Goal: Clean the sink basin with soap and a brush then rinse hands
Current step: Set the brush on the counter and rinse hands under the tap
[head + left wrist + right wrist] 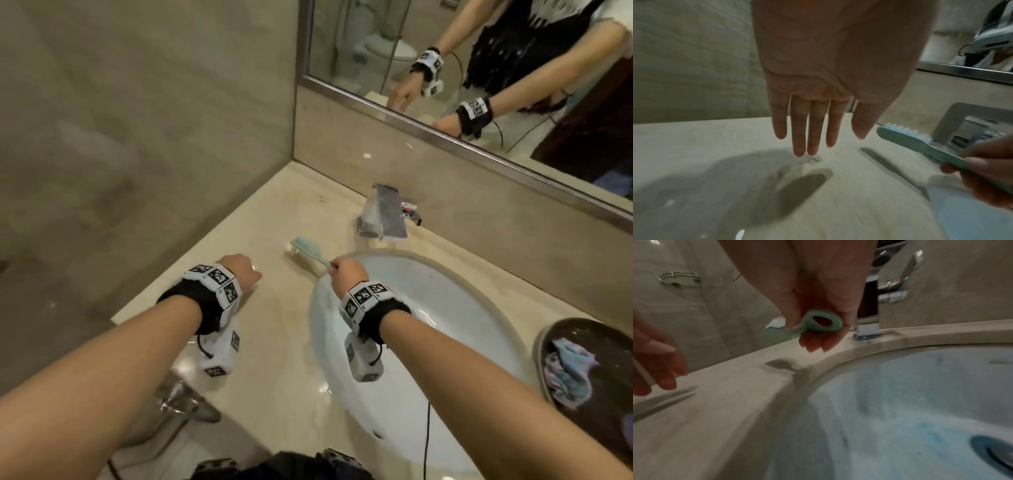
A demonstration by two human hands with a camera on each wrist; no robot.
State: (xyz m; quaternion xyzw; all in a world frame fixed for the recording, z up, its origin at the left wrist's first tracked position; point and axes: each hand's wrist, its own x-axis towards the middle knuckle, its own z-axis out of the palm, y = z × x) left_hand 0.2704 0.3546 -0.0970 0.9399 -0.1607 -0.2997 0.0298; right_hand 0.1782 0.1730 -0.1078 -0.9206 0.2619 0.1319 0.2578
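Brush (310, 253) pinched by handle in right hand (346, 274) above countertop (274, 342) | left hand (241, 270) fingers straight, empty | sink (462, 308) wet

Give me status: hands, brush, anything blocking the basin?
Right hand grips brush by the handle end, above counter beside sink basin. Left hand open, empty, over counter. Nothing in the basin's way.

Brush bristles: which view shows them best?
The left wrist view: the brush sits in side profile, its white-blue bristles standing clear above the green back, with the right hand gripping the handle. The head view shows the brush small and from above. The right wrist view mostly shows the handle's ring end; bristles are blurred.
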